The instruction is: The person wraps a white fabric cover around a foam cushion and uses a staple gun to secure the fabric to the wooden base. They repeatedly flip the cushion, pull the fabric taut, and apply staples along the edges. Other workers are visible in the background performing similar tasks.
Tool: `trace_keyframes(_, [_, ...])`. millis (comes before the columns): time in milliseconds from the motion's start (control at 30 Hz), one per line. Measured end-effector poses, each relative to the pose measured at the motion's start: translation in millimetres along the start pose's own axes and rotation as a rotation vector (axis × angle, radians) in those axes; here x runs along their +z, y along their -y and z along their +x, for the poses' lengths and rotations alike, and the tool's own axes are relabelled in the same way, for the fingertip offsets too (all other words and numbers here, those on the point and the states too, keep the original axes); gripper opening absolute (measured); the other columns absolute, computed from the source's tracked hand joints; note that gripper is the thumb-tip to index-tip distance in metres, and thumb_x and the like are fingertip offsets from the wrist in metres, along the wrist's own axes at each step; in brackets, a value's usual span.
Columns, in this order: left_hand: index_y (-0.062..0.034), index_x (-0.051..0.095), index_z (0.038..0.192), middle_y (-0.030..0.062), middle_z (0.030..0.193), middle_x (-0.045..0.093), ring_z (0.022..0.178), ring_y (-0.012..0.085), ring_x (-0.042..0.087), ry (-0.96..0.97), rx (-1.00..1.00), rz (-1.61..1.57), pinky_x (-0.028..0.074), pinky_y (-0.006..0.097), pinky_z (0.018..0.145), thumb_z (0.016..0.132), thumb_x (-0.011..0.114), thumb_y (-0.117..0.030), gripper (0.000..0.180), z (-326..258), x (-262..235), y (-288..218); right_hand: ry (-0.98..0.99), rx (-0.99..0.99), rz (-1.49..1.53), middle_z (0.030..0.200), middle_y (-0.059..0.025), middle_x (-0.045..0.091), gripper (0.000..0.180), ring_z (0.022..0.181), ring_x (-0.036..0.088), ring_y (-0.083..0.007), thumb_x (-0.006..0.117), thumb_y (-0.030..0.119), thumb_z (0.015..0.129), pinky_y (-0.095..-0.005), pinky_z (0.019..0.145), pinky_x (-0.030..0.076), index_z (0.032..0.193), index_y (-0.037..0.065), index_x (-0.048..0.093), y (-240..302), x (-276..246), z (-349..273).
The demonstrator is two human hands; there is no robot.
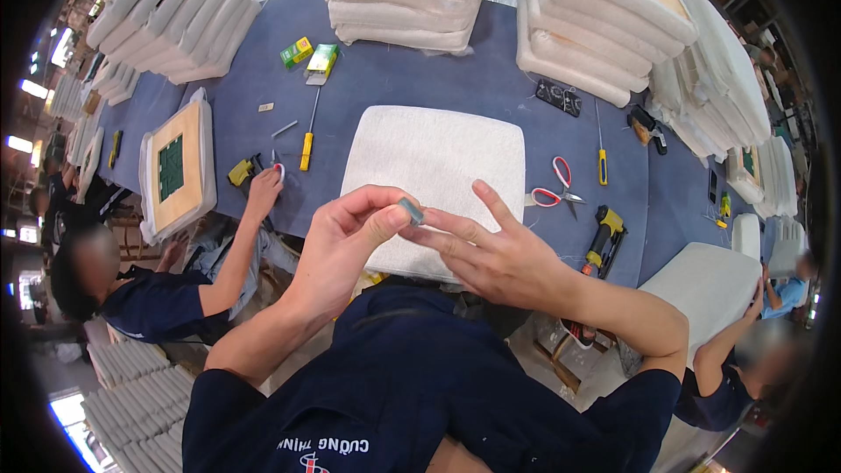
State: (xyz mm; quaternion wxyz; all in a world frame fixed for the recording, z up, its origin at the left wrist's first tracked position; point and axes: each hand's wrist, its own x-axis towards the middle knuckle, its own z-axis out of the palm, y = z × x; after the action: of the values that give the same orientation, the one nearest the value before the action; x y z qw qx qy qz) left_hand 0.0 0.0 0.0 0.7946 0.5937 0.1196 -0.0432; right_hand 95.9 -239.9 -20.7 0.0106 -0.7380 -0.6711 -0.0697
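Note:
Above the near edge of a white seat cushion (438,153), my left hand (350,232) pinches a small blue-grey piece (411,210) between thumb and forefinger. It is too small for me to name surely. My right hand (504,254) reaches in from the other side, its fingers stretched apart, with fingertips at the edge of the piece. The cushion lies flat on the blue table (289,105) beneath both hands. Red-handled scissors (557,186) lie beside the cushion on the right, and a yellow and black staple gun (604,241) is close to my right forearm.
Stacks of white cushions (403,0) stand along the far side. Yellow screwdrivers (307,151), small green-yellow boxes (321,61) and a dark phone (559,97) lie on the table. At left, a co-worker's hand (265,188) holds scissors; another person (727,377) handles a cushion at right.

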Motion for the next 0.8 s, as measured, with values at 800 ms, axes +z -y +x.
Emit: trace_keyframes(800, [-0.0028, 0.077, 0.121, 0.0002, 0.11, 0.075, 0.1, 0.0081, 0.059, -0.004, -0.07, 0.062, 0.045, 0.027, 0.095, 0.104, 0.075, -0.021, 0.025, 3, -6, -6, 0.053, -0.039, -0.193, 0.174, -0.0016, 0.039, 0.05, 0.165, 0.023, -0.0155, 0.06, 0.026, 0.098, -0.0527, 0.136, 0.018, 0.144, 0.007, 0.069, -3, -4, 0])
